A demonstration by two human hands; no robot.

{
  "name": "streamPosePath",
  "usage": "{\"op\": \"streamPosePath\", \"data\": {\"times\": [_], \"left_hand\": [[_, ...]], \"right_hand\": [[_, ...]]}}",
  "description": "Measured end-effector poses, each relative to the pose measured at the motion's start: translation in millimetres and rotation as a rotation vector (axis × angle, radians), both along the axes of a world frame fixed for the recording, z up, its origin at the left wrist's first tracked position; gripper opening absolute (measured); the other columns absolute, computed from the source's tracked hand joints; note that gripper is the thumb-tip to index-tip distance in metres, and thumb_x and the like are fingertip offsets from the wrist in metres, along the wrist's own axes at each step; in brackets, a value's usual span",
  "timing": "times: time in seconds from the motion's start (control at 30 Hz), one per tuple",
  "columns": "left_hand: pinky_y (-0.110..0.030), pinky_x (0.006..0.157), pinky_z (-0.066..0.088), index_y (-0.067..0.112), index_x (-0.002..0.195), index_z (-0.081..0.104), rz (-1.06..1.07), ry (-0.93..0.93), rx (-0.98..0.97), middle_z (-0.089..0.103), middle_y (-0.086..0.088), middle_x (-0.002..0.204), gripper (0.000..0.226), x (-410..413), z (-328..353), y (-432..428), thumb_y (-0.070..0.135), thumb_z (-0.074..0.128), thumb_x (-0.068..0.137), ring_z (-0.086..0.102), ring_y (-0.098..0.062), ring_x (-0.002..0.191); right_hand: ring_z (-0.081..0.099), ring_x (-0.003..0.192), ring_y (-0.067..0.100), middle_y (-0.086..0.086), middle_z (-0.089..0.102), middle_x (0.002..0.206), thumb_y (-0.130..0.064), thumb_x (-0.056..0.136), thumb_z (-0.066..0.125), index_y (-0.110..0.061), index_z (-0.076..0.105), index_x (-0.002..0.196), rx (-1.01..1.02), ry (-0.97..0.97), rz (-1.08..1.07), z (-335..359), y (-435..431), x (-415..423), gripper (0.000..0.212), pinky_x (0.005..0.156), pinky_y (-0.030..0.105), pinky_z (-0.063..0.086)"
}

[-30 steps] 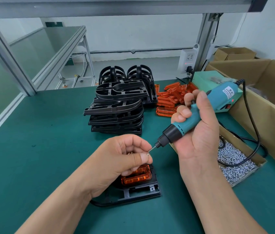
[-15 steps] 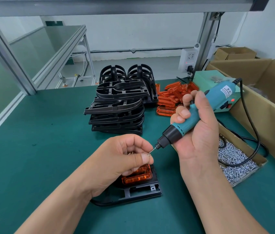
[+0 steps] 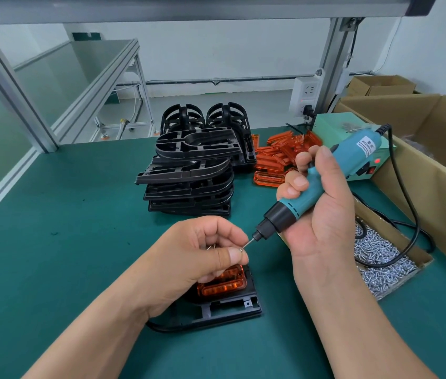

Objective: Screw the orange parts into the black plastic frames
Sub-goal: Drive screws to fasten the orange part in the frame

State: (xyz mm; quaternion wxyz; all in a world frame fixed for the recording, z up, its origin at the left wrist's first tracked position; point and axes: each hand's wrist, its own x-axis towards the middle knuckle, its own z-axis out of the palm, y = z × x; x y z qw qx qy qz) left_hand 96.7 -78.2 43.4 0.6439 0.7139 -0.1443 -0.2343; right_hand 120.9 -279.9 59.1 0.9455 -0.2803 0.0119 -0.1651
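A black plastic frame [image 3: 227, 310] lies flat on the green table in front of me with an orange part [image 3: 224, 285] seated in it. Above it my left hand [image 3: 200, 255] pinches a small screw [image 3: 241, 249] between thumb and forefinger, with more screws tucked in the curled fingers. My right hand [image 3: 317, 214] grips a teal electric screwdriver [image 3: 306, 192], tilted down to the left. Its bit tip touches the pinched screw. Part of the frame and the orange part are hidden under my left hand.
A stack of black frames [image 3: 189, 181] stands behind the work spot, with a pile of orange parts [image 3: 279, 154] to its right. A shallow cardboard tray of screws [image 3: 380, 258] sits at the right. Big cardboard boxes [image 3: 435, 149] and a green power unit [image 3: 353, 127] line the right edge.
The screwdriver's rear end has tipped slightly. Both hands stay in place with the bit at the pinched screw.
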Motion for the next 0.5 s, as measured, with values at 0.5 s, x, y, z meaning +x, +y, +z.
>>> {"op": "streamPosePath", "data": {"times": [0.5], "left_hand": [[-0.017, 0.064, 0.045, 0.032, 0.100, 0.075, 0.048, -0.174, 0.191, 0.073, 0.007, 0.089, 0.014, -1.0, 0.9, 1.0, 0.026, 0.079, 0.088, 0.057, -0.005, 0.070]], "right_hand": [[0.053, 0.059, 0.010, 0.002, 0.065, 0.088, -0.026, 0.106, 0.063, -0.015, 0.055, 0.109, -0.136, 0.038, -0.057, 1.2, 8.1, -1.8, 0.014, 0.054, 0.022, 0.046]]}}
